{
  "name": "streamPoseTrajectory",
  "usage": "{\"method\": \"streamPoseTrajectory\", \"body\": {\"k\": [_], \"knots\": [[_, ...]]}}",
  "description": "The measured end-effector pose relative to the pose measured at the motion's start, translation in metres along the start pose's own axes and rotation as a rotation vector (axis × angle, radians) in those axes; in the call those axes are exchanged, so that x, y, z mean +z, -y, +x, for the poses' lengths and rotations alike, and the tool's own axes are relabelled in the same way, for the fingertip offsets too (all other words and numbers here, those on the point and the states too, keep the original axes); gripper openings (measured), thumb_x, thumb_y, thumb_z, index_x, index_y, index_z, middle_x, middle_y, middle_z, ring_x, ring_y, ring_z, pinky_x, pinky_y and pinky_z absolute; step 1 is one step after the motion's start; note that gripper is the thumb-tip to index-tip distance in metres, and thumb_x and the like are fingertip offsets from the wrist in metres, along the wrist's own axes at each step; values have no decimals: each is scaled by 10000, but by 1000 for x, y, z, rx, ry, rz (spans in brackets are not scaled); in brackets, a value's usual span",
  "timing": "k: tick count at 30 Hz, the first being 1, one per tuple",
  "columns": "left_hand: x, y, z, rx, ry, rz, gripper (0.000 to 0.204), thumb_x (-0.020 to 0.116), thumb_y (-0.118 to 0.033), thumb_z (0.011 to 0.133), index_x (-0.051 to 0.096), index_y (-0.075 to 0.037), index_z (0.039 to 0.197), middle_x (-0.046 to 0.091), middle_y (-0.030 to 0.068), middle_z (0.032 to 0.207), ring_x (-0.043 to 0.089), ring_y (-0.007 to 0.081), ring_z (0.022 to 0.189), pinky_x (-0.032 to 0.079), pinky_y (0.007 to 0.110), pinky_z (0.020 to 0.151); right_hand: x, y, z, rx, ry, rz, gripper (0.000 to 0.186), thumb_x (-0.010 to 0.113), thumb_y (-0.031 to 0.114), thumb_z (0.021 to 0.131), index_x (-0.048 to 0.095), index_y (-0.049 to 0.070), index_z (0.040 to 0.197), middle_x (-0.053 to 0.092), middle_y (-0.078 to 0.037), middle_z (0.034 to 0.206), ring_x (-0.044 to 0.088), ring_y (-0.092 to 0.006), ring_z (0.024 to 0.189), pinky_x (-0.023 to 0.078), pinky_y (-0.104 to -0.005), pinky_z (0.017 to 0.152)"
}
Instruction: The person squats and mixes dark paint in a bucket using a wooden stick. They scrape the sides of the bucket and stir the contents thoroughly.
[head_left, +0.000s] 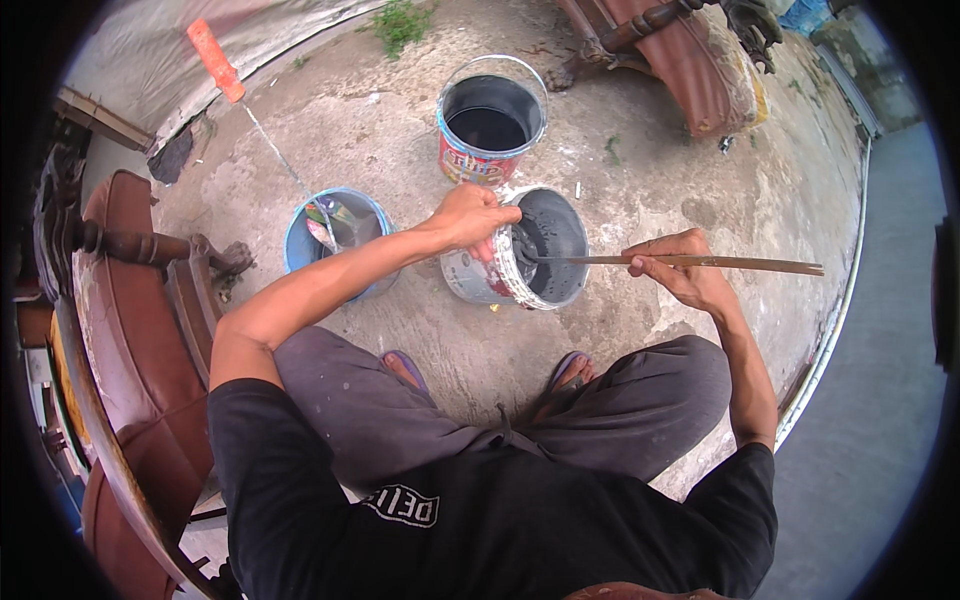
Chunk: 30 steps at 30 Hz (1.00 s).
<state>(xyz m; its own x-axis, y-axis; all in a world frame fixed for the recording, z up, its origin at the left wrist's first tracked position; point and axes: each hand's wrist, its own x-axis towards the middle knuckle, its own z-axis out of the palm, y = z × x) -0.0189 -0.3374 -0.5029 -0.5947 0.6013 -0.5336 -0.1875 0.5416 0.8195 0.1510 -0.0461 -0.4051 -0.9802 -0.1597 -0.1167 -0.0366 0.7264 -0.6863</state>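
A white bucket (pixel 478 278) smeared with grey paint is tilted in front of me, its mouth facing right. My left hand (pixel 472 222) grips its upper left rim, thumb over the edge. In my right hand (pixel 684 268) is a long thin wooden stick (pixel 745 263), held between thumb and fingers. The stick's far end reaches into the bucket, where dark grey paint (pixel 527 250) coats the inside. Just beyond stands a red bucket (pixel 480 166) with a raised wire handle and dark liquid inside.
A blue-rimmed bucket (pixel 296 236) at left holds a paint roller with an orange handle (pixel 216 62) and some packets. Worn brown chairs stand at left (pixel 150 400) and at the far right (pixel 690 80). A white pipe (pixel 850 290) runs along the right edge of the concrete.
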Motion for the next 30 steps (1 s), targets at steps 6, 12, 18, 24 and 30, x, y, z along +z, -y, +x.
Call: {"method": "streamPoseTrajectory", "body": {"k": [6,12,18,24,30], "knots": [[0,3,2,30,-3,0,354,696,-321,957,636,20,883,680,129,686,713,206,532,575,297,459,3,-5,5,4,-88,26,246,726,197,961,800,-10,1072,786,-147,837,758,-219,766,589,-355,706],[0,-1,1,6,-3,0,345,700,-309,958,643,24,890,678,126,690,709,199,525,573,286,453,-1,-5,-3,14,5,71,221,729,195,951,807,15,1053,786,-130,836,743,-205,743,582,-363,694],[0,-1,0,8,-13,10,338,692,-307,967,640,20,900,682,129,686,709,202,522,575,289,455,2,-1,2,9,-39,-16,227,732,201,949,810,15,1052,785,-123,830,747,-208,762,582,-361,704],[1,-2,1,2,-2,-10,345,692,-311,968,649,28,921,683,129,674,708,203,521,573,289,453,0,-7,-2,40,-56,151,248,738,229,950,810,23,1069,781,-117,814,747,-209,761,576,-350,690],[0,0,-2,1,-8,-9,352,691,-303,968,656,47,951,684,134,683,710,203,524,568,286,443,-4,-2,2,65,22,34,260,741,231,953,807,13,1078,785,-130,835,751,-209,796,584,-368,704]]}}
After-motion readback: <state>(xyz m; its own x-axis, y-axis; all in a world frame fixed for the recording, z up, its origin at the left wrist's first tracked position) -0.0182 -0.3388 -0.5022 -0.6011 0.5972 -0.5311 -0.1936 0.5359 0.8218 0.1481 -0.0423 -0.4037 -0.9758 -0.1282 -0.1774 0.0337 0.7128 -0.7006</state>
